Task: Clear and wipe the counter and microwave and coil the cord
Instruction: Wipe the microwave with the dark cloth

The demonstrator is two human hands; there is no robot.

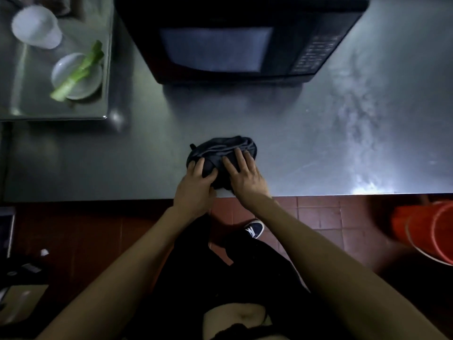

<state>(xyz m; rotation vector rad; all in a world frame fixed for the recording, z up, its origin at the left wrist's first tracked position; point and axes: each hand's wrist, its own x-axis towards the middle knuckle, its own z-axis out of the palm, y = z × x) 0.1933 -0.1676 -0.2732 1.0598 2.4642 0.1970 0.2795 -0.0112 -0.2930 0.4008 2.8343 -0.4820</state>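
A bunched dark grey cloth (220, 149) lies on the steel counter (318, 148) near its front edge. My left hand (196, 182) grips the cloth's near left side with curled fingers. My right hand (242, 173) presses flat on the cloth's right half, fingers spread. A black microwave (235, 42) stands at the back of the counter, door closed, keypad on its right. No cord is visible.
A steel tray (103, 101) at the back left holds a white cup (36, 27) and a white bowl (73, 79) with a green stalk (78, 69) across it. An orange bucket (426, 231) stands on the red tile floor at right.
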